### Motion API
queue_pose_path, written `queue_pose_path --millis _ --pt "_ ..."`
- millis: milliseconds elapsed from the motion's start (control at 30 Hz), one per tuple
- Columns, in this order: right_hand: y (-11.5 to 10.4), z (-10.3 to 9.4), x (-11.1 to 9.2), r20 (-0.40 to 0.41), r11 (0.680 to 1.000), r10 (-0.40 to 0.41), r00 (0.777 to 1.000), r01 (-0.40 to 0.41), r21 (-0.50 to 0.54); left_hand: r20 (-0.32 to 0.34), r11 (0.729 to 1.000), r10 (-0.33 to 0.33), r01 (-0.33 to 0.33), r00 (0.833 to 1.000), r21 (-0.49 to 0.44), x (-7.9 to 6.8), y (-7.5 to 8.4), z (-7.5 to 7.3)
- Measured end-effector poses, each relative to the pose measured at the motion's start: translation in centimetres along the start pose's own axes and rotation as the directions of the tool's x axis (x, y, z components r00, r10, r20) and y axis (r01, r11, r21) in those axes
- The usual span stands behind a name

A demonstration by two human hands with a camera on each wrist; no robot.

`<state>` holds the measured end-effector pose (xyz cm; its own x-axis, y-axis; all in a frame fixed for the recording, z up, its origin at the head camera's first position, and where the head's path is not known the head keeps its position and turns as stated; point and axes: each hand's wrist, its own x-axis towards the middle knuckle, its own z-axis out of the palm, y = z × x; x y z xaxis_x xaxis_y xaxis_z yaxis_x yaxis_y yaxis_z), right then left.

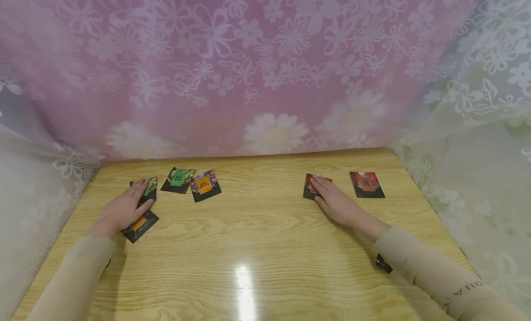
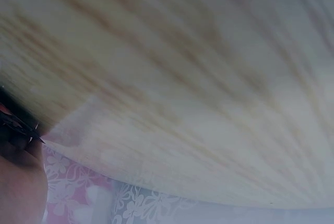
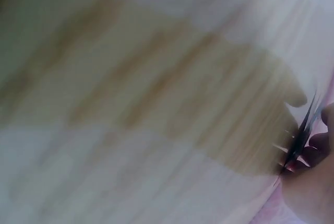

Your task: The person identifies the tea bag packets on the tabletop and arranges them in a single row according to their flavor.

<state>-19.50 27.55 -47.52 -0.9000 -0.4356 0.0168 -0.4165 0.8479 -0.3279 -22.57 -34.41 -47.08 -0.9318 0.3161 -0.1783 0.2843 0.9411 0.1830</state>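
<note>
My left hand (image 1: 122,210) lies with extended fingers over a flat square packet with a green label (image 1: 152,185), at the table's left. Partly beneath that hand's thumb side is a black packet with an orange label (image 1: 143,226). On the right, my right hand (image 1: 338,203) rests its straight fingers on a black packet with a dark red label (image 1: 309,192). In the left wrist view, a dark packet edge (image 2: 18,122) shows by the fingers. The right wrist view shows a thin dark packet edge (image 3: 298,143) against the fingertips, seen nearly edge-on.
Another green packet (image 1: 178,180) and an orange packet (image 1: 205,185) lie side by side, right of my left hand. A red packet (image 1: 367,184) sits beyond my right hand. The wooden table (image 1: 249,238) meets a pink flowered curtain (image 1: 265,72) at the back.
</note>
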Motion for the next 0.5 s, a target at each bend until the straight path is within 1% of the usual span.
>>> queue_pose_path --millis 67,133,300,500 --pt "0.2 -0.1 0.1 -0.009 1.0 0.001 1.0 -0.001 -0.001 -0.003 1.0 0.0 0.0 1.0 -0.007 -0.1 0.0 0.0" --pt "0.4 -0.1 0.1 -0.023 1.0 -0.004 1.0 0.003 -0.024 -0.004 1.0 -0.001 0.001 1.0 -0.014 -0.1 0.0 0.0" --pt "1.2 -0.3 0.1 -0.019 0.997 -0.009 1.0 0.008 -0.075 -0.003 1.0 -0.002 0.002 1.0 -0.021 -0.1 -0.1 0.0" --pt "2.0 -0.7 -0.2 0.004 0.997 -0.048 0.999 0.048 -0.057 -0.001 1.0 -0.003 0.003 1.0 -0.021 0.0 -0.3 0.0"
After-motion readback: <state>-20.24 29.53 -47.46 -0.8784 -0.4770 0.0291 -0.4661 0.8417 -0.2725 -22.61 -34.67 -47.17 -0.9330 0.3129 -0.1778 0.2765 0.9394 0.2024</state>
